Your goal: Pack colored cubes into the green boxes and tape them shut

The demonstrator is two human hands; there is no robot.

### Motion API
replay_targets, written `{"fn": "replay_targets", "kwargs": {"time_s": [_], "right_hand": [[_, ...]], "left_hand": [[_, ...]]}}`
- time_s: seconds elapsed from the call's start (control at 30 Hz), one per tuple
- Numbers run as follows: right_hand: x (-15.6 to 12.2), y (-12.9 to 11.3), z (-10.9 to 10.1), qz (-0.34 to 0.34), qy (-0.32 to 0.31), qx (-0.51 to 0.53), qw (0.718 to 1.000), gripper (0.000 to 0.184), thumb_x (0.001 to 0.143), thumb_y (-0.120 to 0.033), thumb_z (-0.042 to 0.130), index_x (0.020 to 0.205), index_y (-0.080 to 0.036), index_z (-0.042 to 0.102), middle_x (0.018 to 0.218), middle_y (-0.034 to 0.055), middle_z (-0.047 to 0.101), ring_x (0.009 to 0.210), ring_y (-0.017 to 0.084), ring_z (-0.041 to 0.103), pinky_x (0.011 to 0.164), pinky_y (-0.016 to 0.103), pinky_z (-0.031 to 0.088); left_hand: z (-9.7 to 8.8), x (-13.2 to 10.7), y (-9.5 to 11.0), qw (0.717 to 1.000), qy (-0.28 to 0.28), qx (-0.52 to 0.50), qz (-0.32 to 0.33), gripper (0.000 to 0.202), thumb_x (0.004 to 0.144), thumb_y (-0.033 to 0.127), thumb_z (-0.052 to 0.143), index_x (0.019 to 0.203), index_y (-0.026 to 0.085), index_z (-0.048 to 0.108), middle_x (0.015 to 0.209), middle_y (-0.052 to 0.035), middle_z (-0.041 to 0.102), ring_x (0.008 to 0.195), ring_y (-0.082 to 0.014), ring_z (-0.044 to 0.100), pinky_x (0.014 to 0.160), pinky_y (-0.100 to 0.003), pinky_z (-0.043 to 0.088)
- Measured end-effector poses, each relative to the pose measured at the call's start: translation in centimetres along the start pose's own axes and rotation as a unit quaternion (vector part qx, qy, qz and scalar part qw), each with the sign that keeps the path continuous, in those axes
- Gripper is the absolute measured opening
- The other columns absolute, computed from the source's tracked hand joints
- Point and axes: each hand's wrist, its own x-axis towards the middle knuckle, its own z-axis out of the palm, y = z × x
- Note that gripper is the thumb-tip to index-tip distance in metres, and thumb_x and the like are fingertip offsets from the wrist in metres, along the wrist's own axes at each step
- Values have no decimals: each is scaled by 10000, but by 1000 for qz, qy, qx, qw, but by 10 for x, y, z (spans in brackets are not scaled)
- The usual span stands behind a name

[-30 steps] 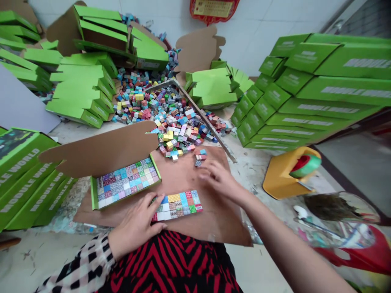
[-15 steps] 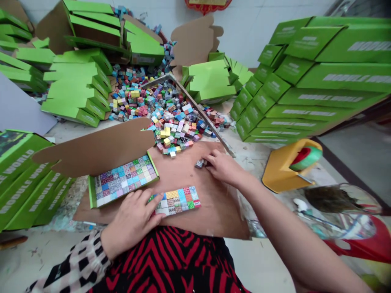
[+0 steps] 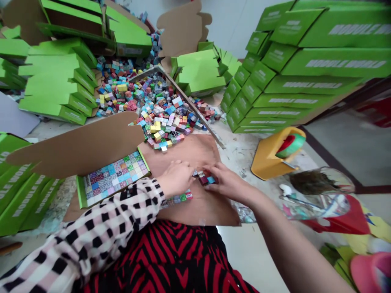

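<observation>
My right hand [image 3: 226, 182] is closed on a short row of small patterned cubes [image 3: 203, 178], dark red, white and blue, low over the brown board. From the other side my left hand [image 3: 179, 177] reaches in, its fingers drawn together at the grey end of that row. Beneath my left wrist lies a flat block of patterned cubes [image 3: 183, 197], mostly covered, with a TNT face at its right end. Left of it, an open green box [image 3: 81, 191] holds rows of similar cubes, its brown lid [image 3: 82, 140] raised.
Behind the board [image 3: 210, 205], a heap of loose cubes [image 3: 159, 106] lies against a metal angle strip [image 3: 189, 103]. Green boxes [image 3: 275, 89] are stacked at right, with more at left [image 3: 55, 77]. A yellow tape dispenser [image 3: 265, 158] stands right of my right arm.
My left hand has left the flat cube block and moved right and up to meet my right hand. More of the cubes at my right fingertips now show. The view has shifted slightly.
</observation>
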Motion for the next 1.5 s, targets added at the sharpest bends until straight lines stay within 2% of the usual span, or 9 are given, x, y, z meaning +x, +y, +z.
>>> {"fn": "replay_targets", "kwargs": {"time_s": [0.17, 0.4, 0.5, 0.63, 0.77, 0.97, 1.27, 1.4, 1.5], "right_hand": [[0, -4, 7, -8, 24, 14, 1000, 430, 837, -269, 602, 1264, -242, 560, 1074, 81, 529, 1000, 228, 563, 875, 360, 461], [-1, -4, 18, -13, 50, 14, 999, 406, 838, -278, 600, 1239, -231, 553, 1076, 79, 519, 970, 221, 563, 839, 350, 466], [-2, -1, 21, -16, 61, 18, 998, 408, 843, -275, 592, 1245, -233, 544, 1098, 81, 520, 991, 220, 563, 857, 350, 462], [-4, 1, 23, -19, 64, 26, 997, 396, 860, -289, 573, 1251, -230, 545, 1105, 86, 525, 1025, 229, 554, 876, 366, 458], [-5, -1, 20, -15, 49, 27, 998, 415, 881, -295, 549, 1294, -258, 530, 1106, 83, 529, 1028, 230, 558, 863, 362, 466], [-8, -6, 15, -4, 35, -15, 999, 434, 912, -292, 496, 1344, -324, 512, 1075, 79, 537, 1004, 231, 570, 845, 356, 473], [-7, -10, 19, 19, 48, -34, 998, 350, 903, -277, 479, 1237, -225, 570, 1116, 95, 534, 991, 220, 564, 837, 340, 455], [-10, -18, 20, 32, 62, -115, 991, 512, 808, -232, 546, 1319, -240, 512, 1113, 115, 518, 1003, 268, 522, 824, 382, 424], [-10, -23, 25, 41, 92, -149, 984, 578, 786, -347, 590, 1346, -248, 482, 1210, 147, 481, 1079, 332, 460, 840, 449, 395]], "left_hand": [[16, 25, -5, 999, -4, -21, -35, 205, 862, 242, 508, 952, 170, 678, 910, -77, 634, 864, -222, 620, 772, -324, 487], [19, 26, -17, 996, -6, -71, -44, 208, 817, 144, 503, 845, 180, 705, 823, -34, 658, 810, -168, 611, 743, -250, 474], [20, 24, -20, 995, -4, -94, -36, 217, 805, 148, 525, 895, 191, 717, 813, -19, 672, 809, -163, 609, 742, -241, 474], [22, 22, -19, 993, -4, -119, -18, 313, 822, 154, 530, 1072, 244, 696, 861, 6, 688, 819, -143, 618, 763, -224, 475], [23, 23, -15, 993, 0, -117, -18, 293, 844, 153, 517, 1061, 229, 697, 865, -14, 679, 820, -154, 621, 780, -246, 482], [22, 26, -16, 995, 6, -103, -15, 191, 821, 129, 535, 893, 194, 700, 861, -38, 653, 836, -175, 617, 811, -279, 483], [22, 23, -13, 997, 27, -75, -15, 167, 824, 176, 525, 922, 166, 660, 929, -67, 635, 885, -204, 611, 829, -319, 481], [25, 23, -13, 997, 39, -64, -22, 175, 833, 240, 524, 932, 161, 643, 908, -70, 626, 852, -213, 610, 803, -334, 489], [25, 23, -13, 997, 38, -62, -20, 189, 828, 239, 525, 954, 158, 639, 921, -72, 627, 851, -213, 611, 794, -333, 493]]}}
